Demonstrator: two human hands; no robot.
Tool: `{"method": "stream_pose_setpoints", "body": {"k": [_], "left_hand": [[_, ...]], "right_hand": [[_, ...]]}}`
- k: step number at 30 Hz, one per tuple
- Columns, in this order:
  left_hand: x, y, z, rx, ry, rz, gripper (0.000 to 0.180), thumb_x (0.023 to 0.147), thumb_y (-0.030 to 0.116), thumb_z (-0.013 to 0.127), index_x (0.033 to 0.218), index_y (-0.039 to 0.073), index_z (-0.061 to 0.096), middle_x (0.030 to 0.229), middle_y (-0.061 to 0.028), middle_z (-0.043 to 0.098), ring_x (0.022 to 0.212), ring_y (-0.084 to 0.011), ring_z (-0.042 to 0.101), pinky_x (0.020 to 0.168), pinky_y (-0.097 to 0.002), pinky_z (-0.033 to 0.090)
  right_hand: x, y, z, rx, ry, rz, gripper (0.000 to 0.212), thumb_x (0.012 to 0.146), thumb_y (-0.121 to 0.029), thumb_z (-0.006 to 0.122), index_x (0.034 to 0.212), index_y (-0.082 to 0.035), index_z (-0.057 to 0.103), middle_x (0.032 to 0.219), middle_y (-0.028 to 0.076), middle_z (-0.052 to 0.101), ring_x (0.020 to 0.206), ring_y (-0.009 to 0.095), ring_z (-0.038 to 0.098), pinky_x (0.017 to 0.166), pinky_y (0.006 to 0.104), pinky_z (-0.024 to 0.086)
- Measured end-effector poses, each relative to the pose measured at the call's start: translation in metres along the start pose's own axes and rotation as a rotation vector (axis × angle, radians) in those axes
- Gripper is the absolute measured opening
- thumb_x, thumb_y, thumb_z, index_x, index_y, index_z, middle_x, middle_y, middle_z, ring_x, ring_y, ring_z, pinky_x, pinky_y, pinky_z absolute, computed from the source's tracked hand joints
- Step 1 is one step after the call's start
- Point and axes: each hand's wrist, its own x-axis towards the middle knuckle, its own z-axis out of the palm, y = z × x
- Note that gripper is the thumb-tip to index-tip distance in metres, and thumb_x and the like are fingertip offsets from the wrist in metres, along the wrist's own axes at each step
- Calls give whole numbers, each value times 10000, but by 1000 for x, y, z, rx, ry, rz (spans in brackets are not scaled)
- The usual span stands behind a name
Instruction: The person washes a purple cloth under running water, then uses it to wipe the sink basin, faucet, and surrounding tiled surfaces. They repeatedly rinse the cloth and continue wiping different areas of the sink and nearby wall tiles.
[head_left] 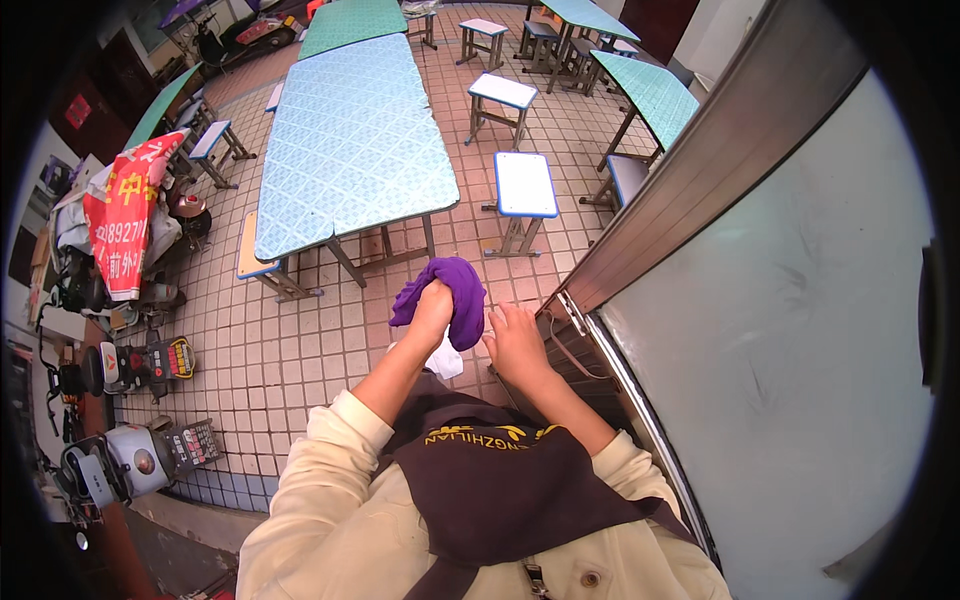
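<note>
A bunched purple cloth (466, 305) hangs in front of me, and my left hand (432, 308) is closed round it. To the right of the cloth, my right hand (516, 345) has its fingers stretched apart and holds nothing that I can see. That hand is close to the edge of a door with a frosted glass panel (770, 330). Just below the cloth shows a small white thing (446, 360), partly hidden; I cannot make out what it is.
A long table with a light blue patterned cover (350, 140) stands ahead on the tiled floor. White-topped stools (526, 185) are to its right, beside a green-covered table (650, 95). Parked scooters (130, 460) and a red banner (125, 215) line the left side.
</note>
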Motion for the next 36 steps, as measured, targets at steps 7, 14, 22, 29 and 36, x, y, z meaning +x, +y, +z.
{"method": "stream_pose_setpoints", "body": {"k": [7, 14, 22, 29, 36], "left_hand": [[142, -3, 14, 127, -427, -153, 267, 878, 143, 350, 943, -16, 556, 844, -79, 600, 748, -147, 561, 671, -263, 438], [204, 26, 57, 175, -779, -261, 253, 878, 178, 381, 946, -12, 534, 814, -48, 559, 739, -128, 511, 676, -264, 411], [218, 33, 88, 281, -1075, -486, 164, 879, 209, 423, 883, 104, 548, 589, 78, 381, 488, -23, 324, 437, -195, 249], [197, 31, 129, 241, -1269, -662, 189, 883, 204, 425, 972, 86, 544, 780, 22, 523, 673, -55, 485, 563, -209, 366], [185, 12, 185, 242, -1522, -745, 278, 897, 217, 377, 1044, 34, 525, 996, -49, 554, 915, -139, 522, 784, -314, 417]], "right_hand": [[68, 35, 62, -656, -356, 567, 367, 796, -217, 480, 1074, 15, 538, 1239, 223, 396, 1138, 294, 394, 944, 545, 226], [85, 36, 37, -301, -695, 1207, 280, 794, -206, 459, 983, -90, 631, 1035, 95, 597, 968, 271, 560, 914, 500, 297], [74, -37, 50, 145, -554, 1679, 281, 805, -228, 461, 980, -88, 631, 1013, 115, 605, 965, 259, 574, 793, 358, 454], [80, -63, 34, 534, 512, 1784, 331, 843, -247, 469, 1075, -24, 546, 1037, 162, 581, 992, 280, 554, 839, 355, 432], [79, 27, -35, 249, 1198, 1280, 332, 797, -195, 554, 1059, 4, 509, 927, 150, 602, 919, 256, 556, 780, 339, 433]]}}
